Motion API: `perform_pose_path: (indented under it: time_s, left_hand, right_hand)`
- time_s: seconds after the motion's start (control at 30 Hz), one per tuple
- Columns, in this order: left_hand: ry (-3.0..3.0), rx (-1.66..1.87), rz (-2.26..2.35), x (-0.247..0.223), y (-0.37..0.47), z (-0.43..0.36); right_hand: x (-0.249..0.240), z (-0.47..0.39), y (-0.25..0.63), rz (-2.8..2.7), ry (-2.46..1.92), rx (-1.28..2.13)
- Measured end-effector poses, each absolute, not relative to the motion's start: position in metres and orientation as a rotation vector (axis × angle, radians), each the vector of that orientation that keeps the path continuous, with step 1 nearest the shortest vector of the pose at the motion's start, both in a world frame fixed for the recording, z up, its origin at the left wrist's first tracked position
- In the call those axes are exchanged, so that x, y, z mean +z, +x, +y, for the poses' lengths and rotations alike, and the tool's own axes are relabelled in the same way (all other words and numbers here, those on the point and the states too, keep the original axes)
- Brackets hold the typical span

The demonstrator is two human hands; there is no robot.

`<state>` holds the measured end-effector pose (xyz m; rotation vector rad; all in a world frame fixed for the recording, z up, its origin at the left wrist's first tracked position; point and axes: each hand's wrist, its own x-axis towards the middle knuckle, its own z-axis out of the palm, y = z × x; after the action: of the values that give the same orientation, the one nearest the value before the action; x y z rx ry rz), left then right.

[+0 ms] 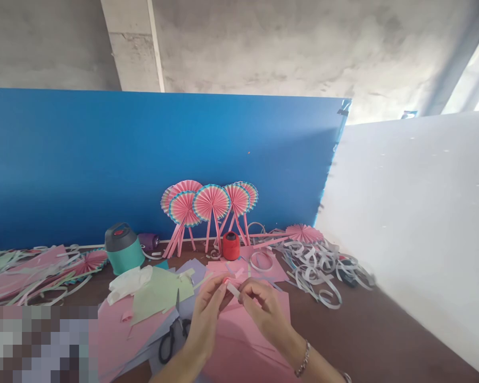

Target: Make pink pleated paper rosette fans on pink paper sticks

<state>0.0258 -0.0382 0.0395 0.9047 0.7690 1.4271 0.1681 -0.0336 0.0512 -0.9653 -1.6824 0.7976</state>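
Bright overall; light strongest top right, corner blown out. White panel (415, 213) looks washed out. Blue board (151, 154) brighter upper middle, soft shadow at its right end. Concrete (263, 48) darker upper left. Worktop (335, 330) dimmer. Wide-angle stretch toward edges, fine detail slightly smeared. Pixelated block (40, 344) hides lower-left corner.

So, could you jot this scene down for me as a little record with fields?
Left hand: pinching a small white piece with some pink material
Right hand: fingers on the white piece's other end; bracelet at the wrist
Below the hands: pink paper sheets
Beside the left hand: scissors
Beyond the hands: red container, dark top
Before the blue panel: pleated pink fans, several upright
To the right: curled white strips
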Motion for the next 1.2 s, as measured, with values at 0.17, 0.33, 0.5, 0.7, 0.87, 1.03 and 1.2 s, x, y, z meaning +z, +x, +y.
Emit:
perform_pose_path:
  time_s: [0.17,0.33,0.5,0.7,0.87,1.03,1.2]
  left_hand:
    - [0.920,1.423,0.742,0.0361,0.0253,-0.0364]
    - [0.905,1.431,0.745,0.0331,0.0251,-0.0360]
    - [0.914,1.414,0.743,0.0356,0.0255,-0.0380]
    - [0.893,1.428,0.731,0.0359,0.0259,-0.0378]
    - [0.910,1.430,0.726,0.0382,0.0264,-0.0385]
    - [1.021,1.410,0.795,0.0421,0.0283,-0.0377]
    - [1.058,1.464,0.843,0.0396,0.0270,-0.0375]
  right_hand:
    - [0.0517,-0.0340,0.1673,-1.671,-0.969,0.794]
    - [0.0505,-0.0332,0.1678,-1.696,-0.972,0.773]
    - [0.0507,-0.0334,0.1681,-1.697,-0.962,0.786]
    - [0.0523,-0.0338,0.1665,-1.687,-0.977,0.754]
    - [0.0509,-0.0330,0.1661,-1.680,-0.974,0.757]
    - [0.0509,-0.0337,0.1658,-1.691,-0.993,0.772]
    - [0.0550,-0.0372,0.1657,-1.738,-1.101,0.646]
